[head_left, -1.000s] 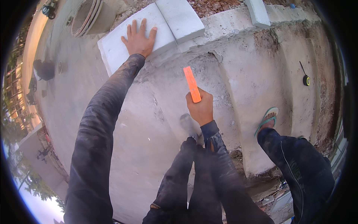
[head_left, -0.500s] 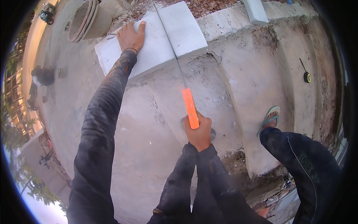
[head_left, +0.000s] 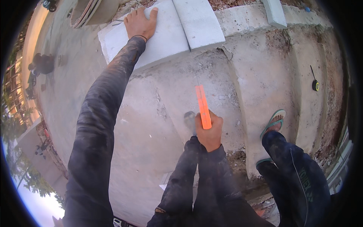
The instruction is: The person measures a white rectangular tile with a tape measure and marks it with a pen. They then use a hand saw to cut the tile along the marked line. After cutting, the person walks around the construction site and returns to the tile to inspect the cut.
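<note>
My left hand (head_left: 140, 23) lies palm down on the white block (head_left: 166, 36), its fingers loosely spread and gripping nothing; the block rests along the concrete ledge (head_left: 242, 19); the fingers of my right hand (head_left: 211, 133) are closed round the orange handle (head_left: 203, 109) of a saw, just this side of the block; compared with half a second ago, the handle stands slightly farther from the block's near edge, and the blade, then plain across the top, is too faint to trace; I judge this the drawn-back part of a stroke, roughly in line with the dark seam (head_left: 180, 24) beside the right-hand white piece (head_left: 203, 24); whether the seam runs right through, I cannot tell.
</note>
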The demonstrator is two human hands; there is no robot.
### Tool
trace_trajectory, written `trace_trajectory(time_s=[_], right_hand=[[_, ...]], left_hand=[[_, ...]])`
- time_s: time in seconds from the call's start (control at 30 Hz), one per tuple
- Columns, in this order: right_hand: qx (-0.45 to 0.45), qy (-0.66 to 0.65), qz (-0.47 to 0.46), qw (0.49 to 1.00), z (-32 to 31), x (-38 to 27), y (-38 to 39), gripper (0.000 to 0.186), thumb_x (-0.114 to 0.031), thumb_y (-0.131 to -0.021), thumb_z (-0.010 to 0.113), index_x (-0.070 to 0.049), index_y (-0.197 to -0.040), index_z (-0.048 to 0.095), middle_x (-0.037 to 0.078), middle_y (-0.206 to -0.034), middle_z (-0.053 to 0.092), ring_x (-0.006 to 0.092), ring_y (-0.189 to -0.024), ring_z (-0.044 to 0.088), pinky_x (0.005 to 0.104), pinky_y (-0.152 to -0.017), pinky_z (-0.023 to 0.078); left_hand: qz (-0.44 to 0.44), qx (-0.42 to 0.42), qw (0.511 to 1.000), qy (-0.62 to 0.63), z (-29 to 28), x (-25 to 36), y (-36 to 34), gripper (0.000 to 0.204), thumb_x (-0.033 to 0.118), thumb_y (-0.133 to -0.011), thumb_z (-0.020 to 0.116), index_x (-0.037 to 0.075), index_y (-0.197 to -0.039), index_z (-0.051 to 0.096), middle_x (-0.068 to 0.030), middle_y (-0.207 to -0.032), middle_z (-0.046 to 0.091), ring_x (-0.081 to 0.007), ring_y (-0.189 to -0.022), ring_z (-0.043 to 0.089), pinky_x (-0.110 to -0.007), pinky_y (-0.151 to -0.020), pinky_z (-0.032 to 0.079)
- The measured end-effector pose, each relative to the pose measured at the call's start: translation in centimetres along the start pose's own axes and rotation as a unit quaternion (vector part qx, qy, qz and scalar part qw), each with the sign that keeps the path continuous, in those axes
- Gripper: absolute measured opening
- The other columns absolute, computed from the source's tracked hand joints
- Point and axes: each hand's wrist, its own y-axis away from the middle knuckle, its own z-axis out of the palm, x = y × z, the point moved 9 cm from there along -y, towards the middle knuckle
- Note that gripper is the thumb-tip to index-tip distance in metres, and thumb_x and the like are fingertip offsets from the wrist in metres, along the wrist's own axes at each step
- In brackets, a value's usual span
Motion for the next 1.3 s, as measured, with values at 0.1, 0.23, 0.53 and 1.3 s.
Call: trace_trajectory(time_s=[0.1, 0.23, 0.53, 1.3], right_hand=[[-0.028, 0.018, 0.014, 0.999, 1.5, -0.6, -3.4, 0.005, -0.001, -0.08, 0.061, 0.003, -0.082, 0.059, 0.012, -0.056, 0.05, 0.0141, -0.051, 0.048, 0.0304, -0.05, 0.042], [-0.029, 0.009, 0.009, 0.999, -1.2, 0.4, 1.4, 0.013, 0.0, -0.082, 0.06, 0.004, -0.071, 0.054, 0.008, -0.053, 0.045, 0.0081, -0.052, 0.043, 0.0302, -0.049, 0.039], [-0.011, -0.01, -0.025, 1.0, 1.4, -0.4, -5.9, 0.009, 0.0, -0.081, 0.059, 0.005, -0.074, 0.056, 0.007, -0.054, 0.046, 0.0077, -0.051, 0.041, 0.0291, -0.048, 0.037], [0.0, -0.001, -0.044, 0.999, 0.8, -0.6, -6.5, 0.016, -0.001, -0.081, 0.061, 0.004, -0.07, 0.05, 0.005, -0.053, 0.043, 0.0096, -0.05, 0.037, 0.031, -0.047, 0.034]], left_hand=[[-0.005, -0.002, 1.0, -0.015, 0.0, -0.3, -0.4, 0.068, 0.06, -0.091, 0.041, 0.004, -0.125, 0.058, -0.0192, -0.123, 0.058, -0.0335, -0.12, 0.048, -0.047, -0.109, 0.024], [-0.011, 0.01, 1.0, -0.013, -0.2, -1.1, -0.5, 0.068, 0.059, -0.091, 0.041, 0.003, -0.125, 0.058, -0.0191, -0.121, 0.058, -0.0337, -0.12, 0.048, -0.048, -0.109, 0.024], [-0.022, -0.002, 1.0, -0.018, -0.1, -1.0, -1.3, 0.067, 0.059, -0.091, 0.043, 0.002, -0.123, 0.059, -0.0201, -0.12, 0.059, -0.0346, -0.12, 0.049, -0.047, -0.108, 0.025], [-0.021, 0.015, 1.0, -0.006, 0.2, -0.8, -1.5, 0.069, 0.06, -0.09, 0.043, 0.0, -0.12, 0.06, -0.021, -0.119, 0.059, -0.0357, -0.118, 0.049, -0.048, -0.107, 0.025]])
